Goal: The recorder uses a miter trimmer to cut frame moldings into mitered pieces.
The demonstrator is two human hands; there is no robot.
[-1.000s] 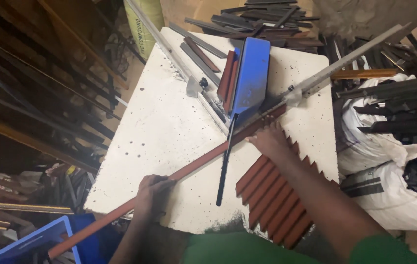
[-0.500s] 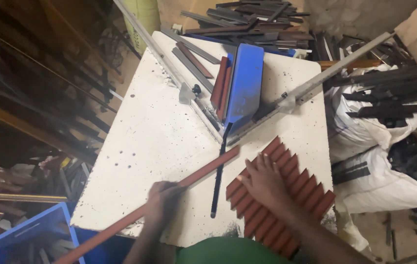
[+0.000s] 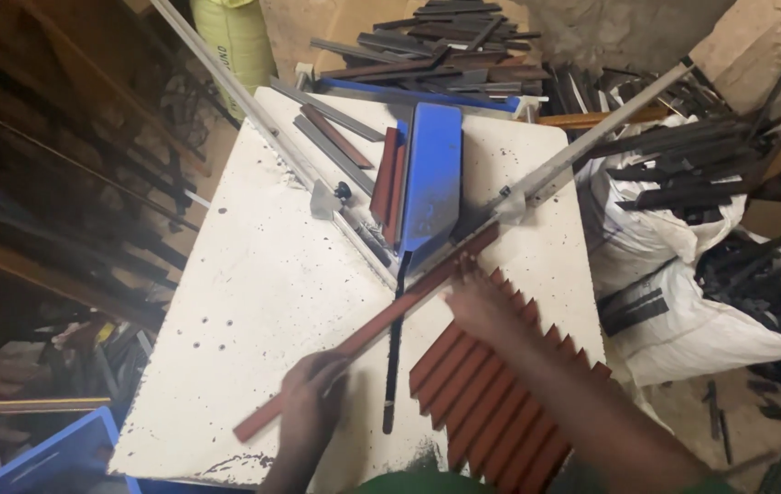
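Long thin red-brown strip (image 3: 367, 334) on white table (image 3: 253, 302): stiff, light, prob. bendy. Left hand (image 3: 310, 402) wrapped round low end; right hand (image 3: 482, 302) flat, steadying near top.

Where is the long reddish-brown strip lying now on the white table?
In the head view, the long reddish-brown strip lies diagonally across the white table, its lower part under the left hand, its upper end near the blue cutter.

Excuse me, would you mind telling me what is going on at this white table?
A person's left hand grips a long reddish-brown strip lying diagonally on the speckled white table, its far end at the blue cutting tool. The right hand rests on a row of short reddish-brown cut pieces.
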